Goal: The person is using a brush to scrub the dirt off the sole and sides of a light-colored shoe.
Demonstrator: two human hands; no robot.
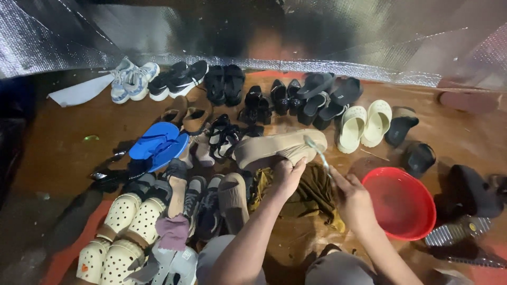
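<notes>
Hands first: our left hand [289,177] is closed around the underside of a beige platform shoe [280,148], holding it tipped on its side above a crumpled olive-brown cloth [315,196] on the floor [58,153]. Our right hand [353,198] is closed on the handle of a slim brush [317,150], much like a toothbrush, whose head meets the shoe near its right end. Just to the right of that hand sits a red plastic basin [402,203], and we cannot tell whether there is water in it.

Footwear lies all around us on the reddish-brown floor. Beyond the held shoe we see blue flip-flops [158,145], a pair of cream clogs [364,125], black sandals [225,84] and black-and-white sneakers [177,80], with light blue sneakers [133,80] at the far left of the back row. Nearer us on the left, perforated cream clogs [122,232] lie beside a row of grey and dark shoes. A silvery foil sheet [327,37] hangs behind everything. Our knees show at the bottom edge of the view.
</notes>
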